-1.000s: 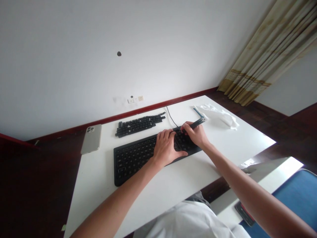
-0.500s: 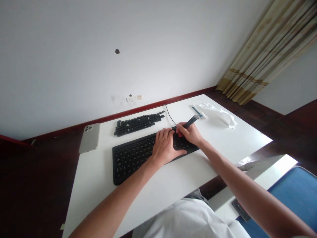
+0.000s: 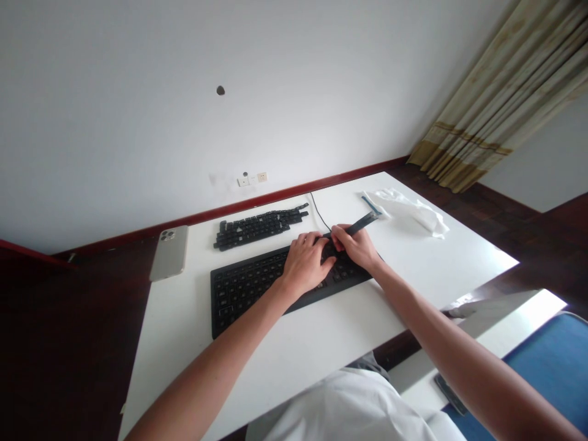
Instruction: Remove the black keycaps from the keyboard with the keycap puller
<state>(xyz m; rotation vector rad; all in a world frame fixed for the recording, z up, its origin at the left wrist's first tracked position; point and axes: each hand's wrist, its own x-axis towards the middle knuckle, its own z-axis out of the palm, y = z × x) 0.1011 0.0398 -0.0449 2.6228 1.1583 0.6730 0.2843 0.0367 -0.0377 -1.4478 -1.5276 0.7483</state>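
My right hand (image 3: 356, 248) is shut around a slim dark tool (image 3: 361, 226), whose tip points up and to the right, away from the keys. Its lower end is hidden in my fingers. My left hand (image 3: 307, 262) rests with curled fingers on the right part of a black keyboard (image 3: 248, 294), close beside my right hand. Both hands hide the keys beneath them. Several loose black keycaps (image 3: 257, 228) lie in a long cluster on the white desk (image 3: 321, 324), beyond the keyboard.
A pale smartphone (image 3: 169, 252) lies face down at the desk's left edge. A thin black cable (image 3: 316, 211) runs to the back edge. Crumpled white tissue (image 3: 408, 211) and a blue-handled item (image 3: 371, 205) lie back right. A blue chair (image 3: 546, 361) stands lower right.
My left thumb has drawn in from the keys toward my palm. The dark tool has swung slightly in my right hand, and the view has shifted a little.
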